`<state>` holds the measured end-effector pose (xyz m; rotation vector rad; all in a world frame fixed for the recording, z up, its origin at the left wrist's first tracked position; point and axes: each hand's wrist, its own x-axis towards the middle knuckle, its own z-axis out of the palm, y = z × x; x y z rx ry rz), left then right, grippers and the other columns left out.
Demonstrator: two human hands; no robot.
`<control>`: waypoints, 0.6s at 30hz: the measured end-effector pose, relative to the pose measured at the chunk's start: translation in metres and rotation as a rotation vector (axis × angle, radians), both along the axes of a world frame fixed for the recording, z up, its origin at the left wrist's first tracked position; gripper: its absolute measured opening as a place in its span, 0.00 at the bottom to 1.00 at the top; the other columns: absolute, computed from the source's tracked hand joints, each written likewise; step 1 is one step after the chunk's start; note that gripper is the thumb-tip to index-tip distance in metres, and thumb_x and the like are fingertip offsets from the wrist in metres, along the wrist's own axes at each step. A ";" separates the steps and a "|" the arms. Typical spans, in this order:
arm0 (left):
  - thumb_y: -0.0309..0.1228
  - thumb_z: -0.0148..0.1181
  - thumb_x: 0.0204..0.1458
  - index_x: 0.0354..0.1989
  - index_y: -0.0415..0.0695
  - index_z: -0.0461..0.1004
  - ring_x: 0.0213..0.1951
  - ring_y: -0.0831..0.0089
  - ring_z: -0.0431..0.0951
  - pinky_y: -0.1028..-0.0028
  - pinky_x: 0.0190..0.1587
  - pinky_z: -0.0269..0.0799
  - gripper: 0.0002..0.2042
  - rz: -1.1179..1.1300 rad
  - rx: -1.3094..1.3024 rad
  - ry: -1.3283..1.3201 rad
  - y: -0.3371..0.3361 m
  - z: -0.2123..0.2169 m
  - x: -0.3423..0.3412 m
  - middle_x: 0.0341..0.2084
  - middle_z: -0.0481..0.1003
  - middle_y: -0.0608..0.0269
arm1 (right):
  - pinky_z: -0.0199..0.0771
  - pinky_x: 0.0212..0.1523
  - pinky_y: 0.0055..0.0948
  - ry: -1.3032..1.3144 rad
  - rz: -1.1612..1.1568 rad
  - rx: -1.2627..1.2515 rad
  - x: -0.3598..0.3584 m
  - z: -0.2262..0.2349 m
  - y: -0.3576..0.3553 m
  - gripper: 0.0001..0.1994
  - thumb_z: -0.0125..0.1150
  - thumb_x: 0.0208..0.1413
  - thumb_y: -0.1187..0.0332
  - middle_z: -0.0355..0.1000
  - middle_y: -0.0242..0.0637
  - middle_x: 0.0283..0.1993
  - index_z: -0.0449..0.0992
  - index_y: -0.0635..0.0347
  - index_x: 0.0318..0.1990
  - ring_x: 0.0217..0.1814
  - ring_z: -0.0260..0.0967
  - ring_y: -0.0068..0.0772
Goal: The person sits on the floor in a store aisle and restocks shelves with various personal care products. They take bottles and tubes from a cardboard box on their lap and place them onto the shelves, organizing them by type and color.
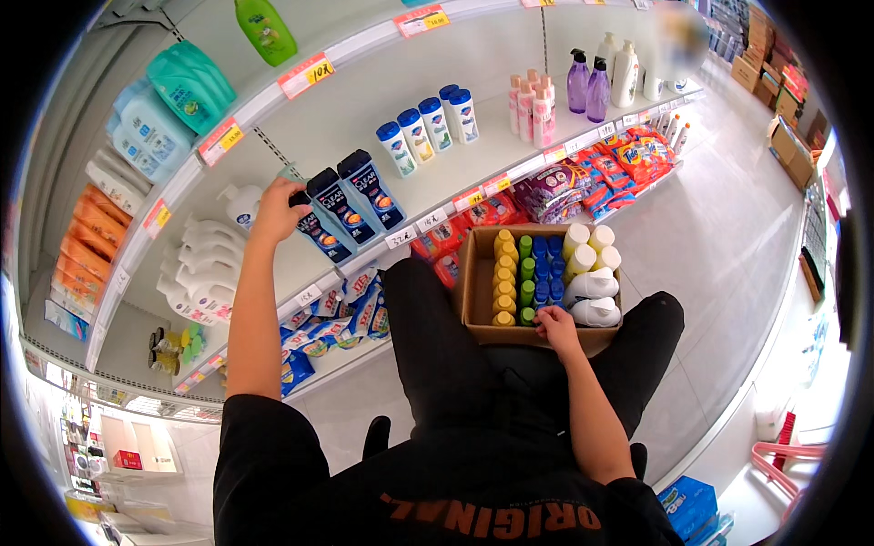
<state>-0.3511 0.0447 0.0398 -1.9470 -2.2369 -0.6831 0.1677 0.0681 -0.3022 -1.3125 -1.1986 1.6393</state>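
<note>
My left hand (280, 211) reaches to the shelf. Its fingers are closed on the top of a dark blue shampoo bottle (328, 238), the leftmost of a group standing at the shelf's front edge. Two more dark blue bottles (371, 193) stand upright just right of it. An open cardboard box (468, 278) is between my knees, packed with yellow, green, blue, cream and white capped bottles. Over its near edge, my right hand (559, 329) has its fingers curled together beside the blue-capped bottles (543, 289). Whatever is in those fingers, if anything, is hidden.
White-and-blue bottles (428, 129), pink bottles (533, 114) and purple pump bottles (587, 86) line the shelf rightward. White jugs (202, 268) stand left. Bagged detergent (628, 164) fills the lower shelf. A tiled floor (728, 273) and cartons (790, 155) are at right.
</note>
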 end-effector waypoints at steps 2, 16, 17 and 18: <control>0.22 0.74 0.41 0.47 0.38 0.79 0.45 0.55 0.79 0.64 0.49 0.74 0.21 0.003 0.009 0.016 -0.002 -0.002 -0.002 0.42 0.76 0.52 | 0.72 0.28 0.22 -0.015 0.004 -0.025 -0.001 0.000 0.002 0.08 0.57 0.65 0.68 0.77 0.33 0.35 0.76 0.63 0.42 0.28 0.70 0.20; 0.22 0.74 0.41 0.48 0.39 0.79 0.45 0.57 0.79 0.65 0.50 0.75 0.21 0.025 0.022 0.078 0.003 -0.005 -0.010 0.41 0.76 0.51 | 0.72 0.29 0.22 -0.002 0.007 -0.058 0.000 0.003 0.001 0.08 0.56 0.65 0.68 0.77 0.33 0.36 0.76 0.62 0.44 0.29 0.71 0.21; 0.22 0.74 0.41 0.48 0.39 0.79 0.45 0.57 0.79 0.65 0.51 0.75 0.21 0.024 0.023 0.075 0.004 -0.005 -0.009 0.41 0.76 0.51 | 0.72 0.29 0.22 -0.001 0.002 -0.050 0.000 0.002 0.001 0.08 0.56 0.65 0.68 0.77 0.33 0.36 0.76 0.62 0.44 0.29 0.71 0.21; 0.22 0.74 0.41 0.48 0.39 0.79 0.45 0.57 0.79 0.65 0.51 0.75 0.21 0.023 0.024 0.072 0.005 -0.005 -0.009 0.41 0.76 0.51 | 0.72 0.29 0.22 0.000 -0.002 -0.042 0.000 0.002 0.001 0.07 0.56 0.65 0.68 0.77 0.33 0.36 0.76 0.62 0.44 0.29 0.71 0.21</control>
